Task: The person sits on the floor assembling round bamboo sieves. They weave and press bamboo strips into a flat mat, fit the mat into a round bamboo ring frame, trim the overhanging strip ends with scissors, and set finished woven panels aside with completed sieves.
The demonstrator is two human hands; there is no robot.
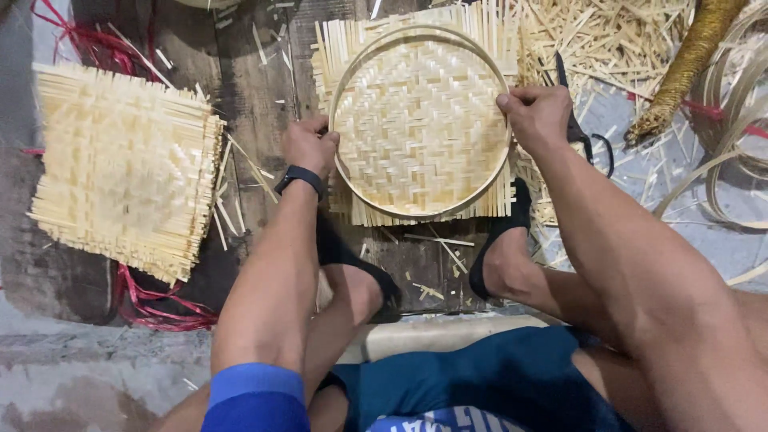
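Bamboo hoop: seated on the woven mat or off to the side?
Seated on it. The hoop lies flat on the woven mat, strip ends sticking out past it all round. Left hand and right hand press its opposite edges.

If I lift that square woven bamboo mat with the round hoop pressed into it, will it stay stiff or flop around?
The square woven bamboo mat would probably flex: its strips are thin and flat. The round bamboo hoop, gripped by the left hand and right hand, likely stiffens the middle. The loose fringe ends look splayed and snappable.
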